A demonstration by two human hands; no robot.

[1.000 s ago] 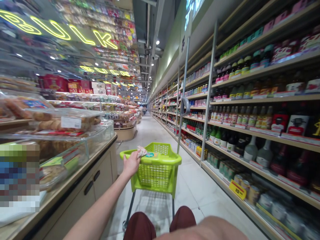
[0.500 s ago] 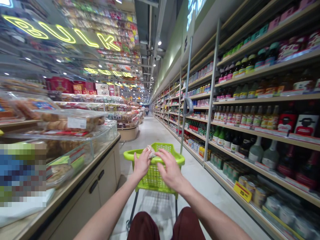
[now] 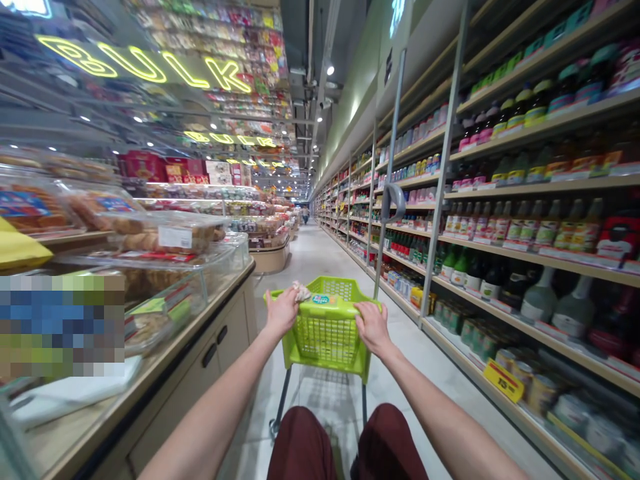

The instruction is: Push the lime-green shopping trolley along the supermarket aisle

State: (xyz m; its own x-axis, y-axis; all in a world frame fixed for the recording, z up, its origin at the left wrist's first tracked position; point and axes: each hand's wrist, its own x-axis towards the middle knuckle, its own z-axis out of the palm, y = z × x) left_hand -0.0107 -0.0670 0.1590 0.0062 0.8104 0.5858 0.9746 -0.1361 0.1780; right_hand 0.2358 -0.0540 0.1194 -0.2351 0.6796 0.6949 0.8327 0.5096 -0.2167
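A long supermarket aisle (image 3: 320, 257) runs away up the middle of the frame. At lower centre the left hand (image 3: 281, 312) is curled tight over the near left rim of the green cart (image 3: 327, 333), holding a crumpled scrap (image 3: 301, 291) against it. The right hand (image 3: 373, 327) is clamped shut on the near right rim. On the left a counter (image 3: 150, 373) carries clear packs of baked goods (image 3: 165, 233). On the right, shelves (image 3: 525, 260) hold rows of bottles (image 3: 463, 267). A yellow neon sign (image 3: 145, 67) glows at upper left.
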